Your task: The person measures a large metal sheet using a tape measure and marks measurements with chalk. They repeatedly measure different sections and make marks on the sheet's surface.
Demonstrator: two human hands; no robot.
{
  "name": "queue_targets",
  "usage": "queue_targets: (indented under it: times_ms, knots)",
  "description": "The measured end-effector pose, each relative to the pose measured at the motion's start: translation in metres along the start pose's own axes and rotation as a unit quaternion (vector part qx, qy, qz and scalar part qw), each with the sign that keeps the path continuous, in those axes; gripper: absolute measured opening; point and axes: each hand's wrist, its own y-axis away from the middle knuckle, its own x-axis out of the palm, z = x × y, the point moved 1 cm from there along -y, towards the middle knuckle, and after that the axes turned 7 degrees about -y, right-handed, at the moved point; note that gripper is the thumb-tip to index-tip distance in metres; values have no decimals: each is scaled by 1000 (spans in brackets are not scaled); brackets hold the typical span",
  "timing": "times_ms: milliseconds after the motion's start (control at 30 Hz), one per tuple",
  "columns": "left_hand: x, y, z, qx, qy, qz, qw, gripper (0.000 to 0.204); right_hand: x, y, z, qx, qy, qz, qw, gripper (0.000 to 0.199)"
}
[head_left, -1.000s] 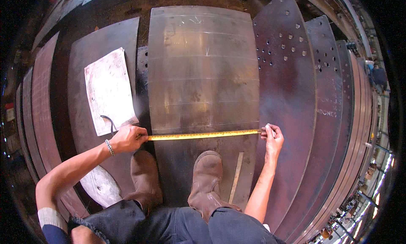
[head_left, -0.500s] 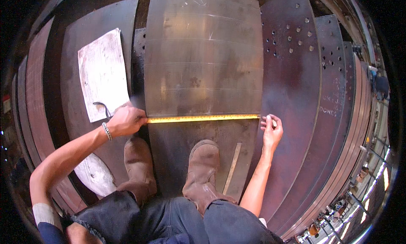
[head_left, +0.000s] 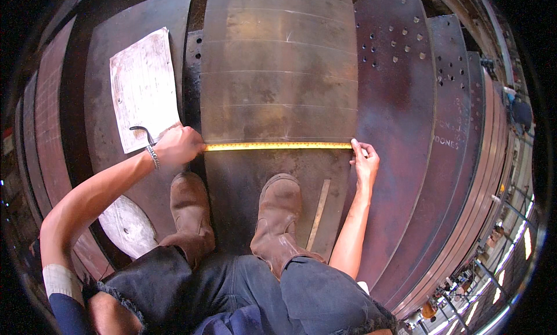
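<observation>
A yellow tape measure lies stretched straight across the middle steel plate, which bears several thin scribed lines and small arrow marks. My left hand, with a chain bracelet at the wrist, is closed round the tape's left end at the plate's left edge; any case is hidden in the fist. At the right edge my right hand pinches the tape's other end, fingers bent. A small pale piece shows between those fingers, too small to name.
Beside the left hand a stained paper sheet lies on another plate, with a thin black cord on it. My boots stand near a flat metal strip. Plates with drilled holes overlap at right. A pale rounded plate lies at left.
The right fingers have come in onto the tape's right end, where before they were just beyond it. Tape and both hands appear slightly higher in view, along with the whole scene.
</observation>
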Motion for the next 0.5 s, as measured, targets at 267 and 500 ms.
queue_targets:
  times_ms: [267,500]
  knots:
    - [4,0,1,-73,53,15,996,26,-2,1,-4,7,2,25,1000,32]
    - [-4,-5,-2,-113,34,110,987,36,-3,-2,-12,16,-70,51,996,35]
